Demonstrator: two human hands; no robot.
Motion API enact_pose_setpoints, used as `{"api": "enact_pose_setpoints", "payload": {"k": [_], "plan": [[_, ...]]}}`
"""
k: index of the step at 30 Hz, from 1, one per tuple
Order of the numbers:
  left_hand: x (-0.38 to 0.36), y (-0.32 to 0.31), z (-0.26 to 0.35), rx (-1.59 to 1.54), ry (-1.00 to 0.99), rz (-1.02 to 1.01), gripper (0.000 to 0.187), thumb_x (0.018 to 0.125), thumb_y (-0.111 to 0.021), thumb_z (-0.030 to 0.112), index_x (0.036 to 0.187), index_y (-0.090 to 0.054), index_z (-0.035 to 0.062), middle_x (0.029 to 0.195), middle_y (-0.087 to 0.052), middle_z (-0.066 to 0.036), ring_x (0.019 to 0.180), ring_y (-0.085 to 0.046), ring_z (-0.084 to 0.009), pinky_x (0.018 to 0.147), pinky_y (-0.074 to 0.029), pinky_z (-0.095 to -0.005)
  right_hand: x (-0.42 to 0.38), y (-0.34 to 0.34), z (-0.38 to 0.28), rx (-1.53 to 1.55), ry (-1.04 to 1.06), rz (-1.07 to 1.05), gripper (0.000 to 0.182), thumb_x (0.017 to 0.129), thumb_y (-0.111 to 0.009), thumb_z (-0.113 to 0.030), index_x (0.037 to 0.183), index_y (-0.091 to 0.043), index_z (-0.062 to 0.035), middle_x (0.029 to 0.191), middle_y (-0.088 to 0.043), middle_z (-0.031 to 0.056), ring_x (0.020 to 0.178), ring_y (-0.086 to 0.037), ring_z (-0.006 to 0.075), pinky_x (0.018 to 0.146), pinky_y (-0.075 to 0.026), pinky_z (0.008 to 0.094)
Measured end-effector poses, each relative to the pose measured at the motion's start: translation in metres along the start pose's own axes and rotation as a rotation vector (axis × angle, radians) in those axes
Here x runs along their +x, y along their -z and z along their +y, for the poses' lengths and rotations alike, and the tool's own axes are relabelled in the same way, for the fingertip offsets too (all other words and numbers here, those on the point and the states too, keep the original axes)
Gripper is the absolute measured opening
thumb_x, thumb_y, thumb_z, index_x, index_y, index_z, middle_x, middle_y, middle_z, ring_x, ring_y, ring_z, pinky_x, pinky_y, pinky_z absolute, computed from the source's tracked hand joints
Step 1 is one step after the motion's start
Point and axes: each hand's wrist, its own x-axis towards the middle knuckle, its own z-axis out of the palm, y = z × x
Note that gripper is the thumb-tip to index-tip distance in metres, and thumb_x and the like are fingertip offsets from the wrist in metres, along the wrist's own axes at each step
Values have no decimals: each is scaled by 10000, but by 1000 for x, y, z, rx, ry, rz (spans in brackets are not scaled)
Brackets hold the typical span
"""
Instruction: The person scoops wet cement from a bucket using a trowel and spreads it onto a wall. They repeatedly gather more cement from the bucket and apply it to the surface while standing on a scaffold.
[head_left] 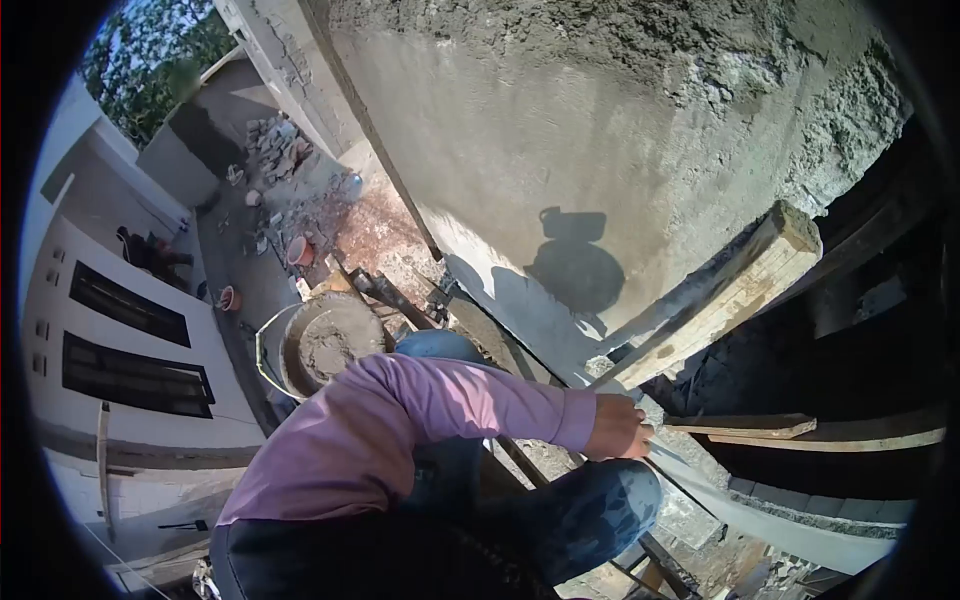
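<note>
My left hand (618, 428), at the end of a pink sleeve (470, 400), reaches across to the right above my bent knee (600, 510). Its fingers are curled beside the near end of a long pale grey strip (770, 520); what they hold, if anything, is hidden. My right hand is out of view. Just above the left hand, a thick wooden beam (730, 300) slants along the partly plastered wall (490, 130). A bucket (292, 350) of wet grey mortar (335, 340) stands left of my arm, its wire handle hanging over the side.
Wooden boards (745, 426) span a dark gap on the right. Far below on the left lie a rubble pile (275, 150) and small pails (299, 251). A person (155, 255) bends near the white building (130, 300). Narrow planks (520, 460) lie under me.
</note>
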Motion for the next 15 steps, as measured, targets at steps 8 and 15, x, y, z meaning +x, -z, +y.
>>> {"api": "enact_pose_setpoints", "payload": {"k": [8, 15], "plan": [[-38, 53, 49, 34, -109, 183, 221, 730, -691, 190, 899, -652, 53, 978, -634, -103, 956, -642, -282, 784, -511, -428, 54, -151, -239, -369, 645, -969, 362, 891, -647, -220, 1185, -539, -39, 1043, -665, 186, 940, -656, 332, 824, -526, 432], [-101, 98, 42, 94, -16, 690, 208, 657, -719, 255, 759, -690, 76, 817, -686, -103, 797, -691, -307, 654, -538, -430, 65, -234, -381, -880, 1079, -1269, 400, 882, -651, -304, 1179, -554, -55, 1017, -678, 211, 936, -667, 369, 819, -528, 474]]}}
